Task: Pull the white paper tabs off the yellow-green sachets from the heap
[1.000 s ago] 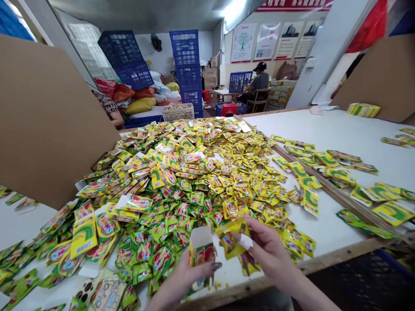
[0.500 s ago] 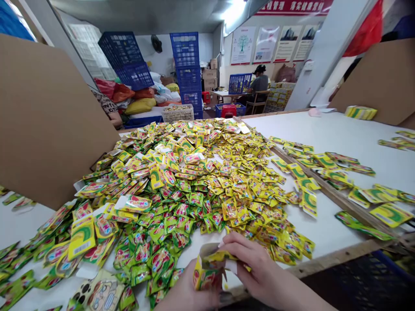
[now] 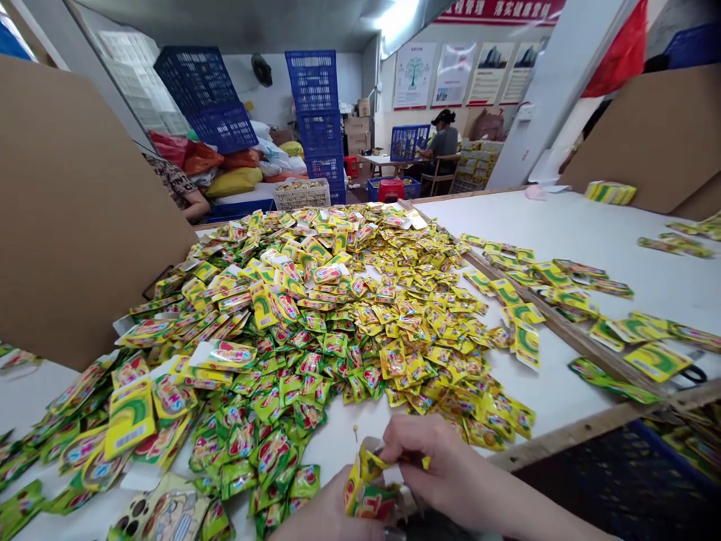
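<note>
Near the table's front edge, my left hand [image 3: 322, 512] is closed around a small printed carton [image 3: 372, 503] in yellow, red and green, its open end tilted up. My right hand [image 3: 451, 467] pinches a yellow candy sachet [image 3: 369, 463] at that opening, the sachet partly inside the carton. How deep it sits cannot be seen behind my fingers. Just beyond my hands lie loose green sachets [image 3: 274, 453] on the left and yellow sachets [image 3: 490, 409] on the right. Flat yellow cartons [image 3: 131, 419] are heaped farther left.
A brown cardboard panel [image 3: 84, 218] stands at the left. A wooden strip [image 3: 580, 330] divides the white table [image 3: 597, 225], with more flat cartons along it. Blue crates [image 3: 312, 128] are stacked at the back. One person [image 3: 444, 143] sits at a far table; another's arm [image 3: 194, 203] shows behind the panel.
My right hand has brought the yellow sachet from beside the carton to its opening and partly inside. Both hands have moved slightly lower. The view has shifted a little to the right.
</note>
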Available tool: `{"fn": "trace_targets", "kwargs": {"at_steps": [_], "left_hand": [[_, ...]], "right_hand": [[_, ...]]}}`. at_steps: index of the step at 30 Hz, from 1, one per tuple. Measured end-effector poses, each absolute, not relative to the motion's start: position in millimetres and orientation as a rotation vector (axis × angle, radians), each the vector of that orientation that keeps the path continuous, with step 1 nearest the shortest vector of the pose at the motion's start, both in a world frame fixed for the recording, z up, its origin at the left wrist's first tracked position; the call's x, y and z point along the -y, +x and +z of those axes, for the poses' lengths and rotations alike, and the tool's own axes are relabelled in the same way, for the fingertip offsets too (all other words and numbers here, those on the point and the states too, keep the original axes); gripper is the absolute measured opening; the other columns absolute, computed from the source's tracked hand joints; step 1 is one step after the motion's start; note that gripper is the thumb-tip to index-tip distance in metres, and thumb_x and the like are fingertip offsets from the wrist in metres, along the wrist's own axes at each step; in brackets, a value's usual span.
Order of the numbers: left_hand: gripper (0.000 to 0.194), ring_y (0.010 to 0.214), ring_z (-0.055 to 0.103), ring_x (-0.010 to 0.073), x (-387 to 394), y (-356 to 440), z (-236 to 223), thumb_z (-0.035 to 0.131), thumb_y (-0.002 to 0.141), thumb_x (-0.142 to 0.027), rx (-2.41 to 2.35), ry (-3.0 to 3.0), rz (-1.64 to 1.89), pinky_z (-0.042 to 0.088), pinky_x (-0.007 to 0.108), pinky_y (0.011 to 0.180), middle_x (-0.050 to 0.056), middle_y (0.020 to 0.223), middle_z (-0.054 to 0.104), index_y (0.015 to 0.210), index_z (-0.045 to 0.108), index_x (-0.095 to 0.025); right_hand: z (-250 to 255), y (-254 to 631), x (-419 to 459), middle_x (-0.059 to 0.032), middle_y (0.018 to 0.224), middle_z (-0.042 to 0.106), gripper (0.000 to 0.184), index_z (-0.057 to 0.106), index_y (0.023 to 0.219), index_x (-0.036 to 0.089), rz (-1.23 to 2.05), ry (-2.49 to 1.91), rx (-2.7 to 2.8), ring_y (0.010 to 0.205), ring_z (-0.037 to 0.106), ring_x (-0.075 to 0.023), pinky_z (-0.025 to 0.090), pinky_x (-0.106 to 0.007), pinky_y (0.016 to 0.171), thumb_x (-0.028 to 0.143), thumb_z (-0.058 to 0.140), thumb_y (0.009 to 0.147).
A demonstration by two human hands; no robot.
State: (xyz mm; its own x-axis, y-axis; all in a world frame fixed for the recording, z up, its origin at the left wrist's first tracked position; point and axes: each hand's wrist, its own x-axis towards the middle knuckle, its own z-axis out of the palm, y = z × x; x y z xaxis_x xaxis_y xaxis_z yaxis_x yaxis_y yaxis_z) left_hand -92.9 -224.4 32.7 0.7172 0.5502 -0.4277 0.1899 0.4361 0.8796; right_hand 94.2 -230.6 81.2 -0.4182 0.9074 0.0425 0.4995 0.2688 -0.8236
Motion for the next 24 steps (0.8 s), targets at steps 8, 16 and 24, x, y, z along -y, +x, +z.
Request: {"fn": "trace_targets", "kwargs": {"at_steps": [8, 16, 24], "left_hand": [[0.04, 0.091, 0.052, 0.0189, 230, -81, 13, 0.066, 0.057, -0.013, -0.657, 1.104, 0.282, 0.039, 0.031, 0.083, -0.001, 0.091, 0.057, 0.094, 0.054, -0.019], [0.074, 0.11, 0.05, 0.0231, 226, -58, 1, 0.068, 0.064, -0.029, -0.624, 1.245, 0.44, 0.038, 0.037, 0.093, 0.008, 0.12, 0.051, 0.128, 0.029, -0.024], [0.026, 0.087, 0.058, 0.0262, 149, -98, -3, 0.039, 0.082, -0.025, -1.488, 2.135, 0.534, 0.046, 0.044, 0.079, 0.012, 0.093, 0.06, 0.098, 0.056, -0.015]], "right_hand": [[74, 108, 244, 0.0001, 0.083, 0.069, 0.033, 0.069, 0.09, 0.021, 1.614, -1.222, 1.992, 0.058, 0.059, -0.0093, 0.042, -0.015, 0.051, 0.007, 0.046, 0.071], [67, 143, 252, -0.0036, 0.088, 0.066, 0.029, 0.069, 0.084, 0.022, 1.034, -1.319, 1.908, 0.083, 0.062, -0.0165, 0.049, -0.027, 0.074, 0.011, 0.043, 0.077], [70, 224, 195, -0.016, 0.109, 0.061, 0.035, 0.054, 0.113, 0.014, -0.288, -1.877, 1.673, 0.085, 0.061, -0.0265, 0.05, -0.041, 0.07, 0.021, 0.04, 0.082]]}}
